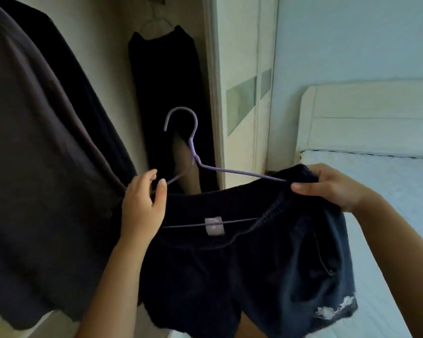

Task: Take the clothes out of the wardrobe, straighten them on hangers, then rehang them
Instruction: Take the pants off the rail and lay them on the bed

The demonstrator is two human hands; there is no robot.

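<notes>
A pair of dark shorts [230, 276] with a frayed hem and a pale label at the waistband hangs on a purple wire hanger [193, 142], held up in front of the wardrobe. My left hand [143, 206] holds the left end of the hanger and waistband, thumb and fingers curled at the wire. My right hand [332, 186] pinches the right end of the waistband, where the hanger's arm runs into the fabric. The hanger's hook points up and left, free of any rail.
A brown garment [34, 154] hangs at the left and a black garment [166, 93] hangs on a hanger inside the wardrobe behind. The wardrobe door frame [215, 93] stands at the centre. A bed [388, 191] with a white headboard lies to the right.
</notes>
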